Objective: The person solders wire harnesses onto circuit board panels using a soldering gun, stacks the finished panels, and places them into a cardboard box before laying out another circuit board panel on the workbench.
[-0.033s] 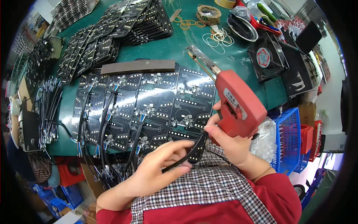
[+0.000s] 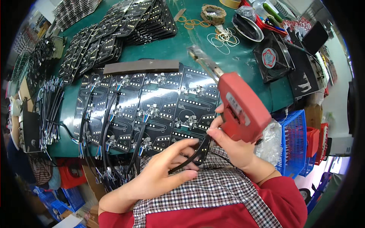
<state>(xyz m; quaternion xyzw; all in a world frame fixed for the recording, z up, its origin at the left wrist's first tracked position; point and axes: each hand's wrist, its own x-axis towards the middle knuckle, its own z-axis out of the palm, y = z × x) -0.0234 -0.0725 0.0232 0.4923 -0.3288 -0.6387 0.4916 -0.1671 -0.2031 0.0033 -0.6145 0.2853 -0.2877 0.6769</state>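
"What lay on the left of the bench?"

"A bundle of black leads (image 2: 53, 114) with stripped ends, and beside it rows of black circuit boards (image 2: 157, 91), a dark bar (image 2: 141, 67) lying across their far edge."

"And the worker's left hand (image 2: 167, 163)?"

"In front of the boards, above the checked apron (image 2: 197, 192), fingers loosely curved and thumb apart. A black cable (image 2: 197, 153) crossed its fingers; whether it gripped the cable, I couldn't tell."

"Where did the cable go?"

"Up and rightward, by the table's near edge, to the thumb of the right hand (image 2: 232, 146)."

"Was that one holding anything?"

"Yes, wrapped round the grip of a red soldering gun (image 2: 243, 108). The nose pointed away and leftward; its tip was blurred."

"Farther right?"

"A square black fan (image 2: 272, 57) on the table, then a blue crate (image 2: 294, 148) below it."
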